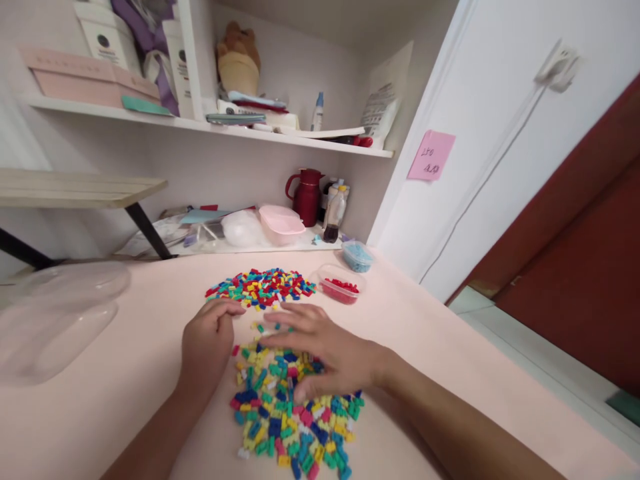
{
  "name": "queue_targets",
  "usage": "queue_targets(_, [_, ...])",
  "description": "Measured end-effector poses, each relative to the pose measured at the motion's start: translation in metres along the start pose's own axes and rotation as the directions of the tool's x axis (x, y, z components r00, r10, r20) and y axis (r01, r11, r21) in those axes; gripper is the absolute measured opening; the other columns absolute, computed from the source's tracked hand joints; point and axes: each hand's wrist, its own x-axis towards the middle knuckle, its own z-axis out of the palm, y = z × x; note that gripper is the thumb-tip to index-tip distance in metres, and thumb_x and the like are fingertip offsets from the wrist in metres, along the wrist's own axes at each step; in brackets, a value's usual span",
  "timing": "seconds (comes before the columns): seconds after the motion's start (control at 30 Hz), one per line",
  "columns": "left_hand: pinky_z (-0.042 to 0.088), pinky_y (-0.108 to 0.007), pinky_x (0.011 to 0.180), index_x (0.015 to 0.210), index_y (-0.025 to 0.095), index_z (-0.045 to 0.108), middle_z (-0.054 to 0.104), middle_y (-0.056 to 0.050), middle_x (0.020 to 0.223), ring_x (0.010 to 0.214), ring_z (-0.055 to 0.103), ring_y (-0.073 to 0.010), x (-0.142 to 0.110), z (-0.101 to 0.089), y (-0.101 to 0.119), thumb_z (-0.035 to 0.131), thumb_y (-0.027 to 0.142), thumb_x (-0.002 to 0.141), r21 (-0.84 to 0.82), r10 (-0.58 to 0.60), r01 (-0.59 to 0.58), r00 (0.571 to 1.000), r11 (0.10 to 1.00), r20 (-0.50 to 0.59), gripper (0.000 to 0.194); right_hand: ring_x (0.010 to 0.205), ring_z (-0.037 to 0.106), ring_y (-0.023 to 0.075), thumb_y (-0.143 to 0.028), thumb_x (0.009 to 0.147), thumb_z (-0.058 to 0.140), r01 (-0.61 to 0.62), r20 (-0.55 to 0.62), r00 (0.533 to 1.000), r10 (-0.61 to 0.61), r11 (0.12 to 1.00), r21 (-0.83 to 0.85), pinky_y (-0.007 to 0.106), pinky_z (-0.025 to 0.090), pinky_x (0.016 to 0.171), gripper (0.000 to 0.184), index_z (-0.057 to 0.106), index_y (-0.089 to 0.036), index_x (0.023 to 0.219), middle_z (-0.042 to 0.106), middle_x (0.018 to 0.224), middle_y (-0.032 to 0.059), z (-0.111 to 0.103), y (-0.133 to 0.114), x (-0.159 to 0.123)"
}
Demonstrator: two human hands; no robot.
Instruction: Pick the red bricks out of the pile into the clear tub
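Small toy building bricks (280, 427) in blue, green, yellow, pink and white lie spread on the pale pink tabletop in front of me. Over their upper part hovers or rests my right hand (320, 350), fingers spread and thumb apart, with nothing visibly held. My left hand (207, 340) rests at the left edge of these bricks, its fingers curled in; whatever it holds, if anything, is hidden. Just beyond both hands is a second brick pile (263, 287), with many red pieces. A clear tub of red bricks (343, 287) stands right of that pile.
A clear tub of light blue bricks (357, 256) sits at the back right. Clear plastic containers (55, 327) lie at the left. Along the back are a pink bowl (281, 223), a dark red jug (307, 197) and a bottle (335, 215), below a shelf (300, 140).
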Motion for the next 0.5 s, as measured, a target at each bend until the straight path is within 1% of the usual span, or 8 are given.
queue_targets(0.07, [0.051,-0.030,0.084,0.069,0.022,0.067,0.072,-0.002,0.084,0.085,0.066,-0.0175,0.000,-0.001,0.001,0.039,0.017,0.073,-0.011,-0.016,0.016,1.000,1.000,-0.019,0.029,0.147,0.014,0.0334,-0.056,0.080,0.069,0.058,0.137,0.989,-0.058,0.998,0.006,0.052,0.010,0.118,0.076,0.038,-0.037,0.146,0.025,0.159,0.0009,0.005,-0.012,0.003])
queue_targets(0.1, [0.050,-0.030,0.084,0.068,0.022,0.067,0.072,-0.001,0.084,0.085,0.066,-0.0172,0.000,-0.001,0.001,0.039,0.017,0.073,-0.016,-0.023,0.023,0.999,1.000,-0.029,0.028,0.147,0.011,0.0344,-0.057,0.077,0.071,0.078,0.187,0.979,-0.079,0.997,0.016,0.053,0.007,0.117,0.080,0.037,-0.038,0.147,0.023,0.160,0.0001,0.007,-0.017,0.005])
queue_targets(0.2, [0.050,-0.030,0.085,0.068,0.021,0.067,0.072,-0.001,0.083,0.085,0.066,-0.0169,0.000,-0.001,0.001,0.039,0.016,0.072,-0.033,-0.042,0.041,0.998,0.999,-0.053,0.028,0.148,0.009,0.0353,-0.058,0.073,0.074,0.084,0.268,0.959,-0.094,0.995,0.048,0.055,0.005,0.117,0.086,0.036,-0.037,0.147,0.017,0.161,0.0008,0.011,-0.025,0.007])
queue_targets(0.27, [0.049,-0.030,0.086,0.068,0.021,0.067,0.072,-0.001,0.083,0.086,0.066,-0.0171,0.000,-0.001,0.000,0.040,0.016,0.071,-0.043,-0.068,0.065,0.996,0.997,-0.064,0.028,0.147,0.010,0.0350,-0.058,0.073,0.075,0.076,0.286,0.954,-0.089,0.995,0.058,0.055,0.006,0.117,0.086,0.036,-0.037,0.147,0.016,0.162,0.0020,0.013,-0.028,0.006])
queue_targets(0.33, [0.049,-0.030,0.088,0.068,0.021,0.067,0.072,-0.001,0.084,0.086,0.066,-0.0172,0.000,-0.001,-0.003,0.041,0.016,0.071,-0.056,-0.109,0.105,0.991,0.993,-0.076,0.027,0.147,0.011,0.0346,-0.057,0.072,0.075,0.092,0.292,0.951,-0.105,0.994,0.058,0.053,0.008,0.117,0.085,0.038,-0.037,0.146,0.016,0.162,0.0028,0.016,-0.031,0.004])
queue_targets(0.5, [0.050,-0.030,0.085,0.071,0.022,0.068,0.073,0.000,0.083,0.083,0.067,-0.0175,0.001,0.000,-0.007,0.042,0.017,0.070,-0.096,-0.232,0.223,0.967,0.970,-0.102,0.027,0.146,0.017,0.0332,-0.056,0.073,0.075,0.137,0.234,0.963,-0.133,0.991,0.000,0.050,0.011,0.118,0.077,0.045,-0.037,0.142,0.027,0.158,0.0013,0.030,-0.031,0.003])
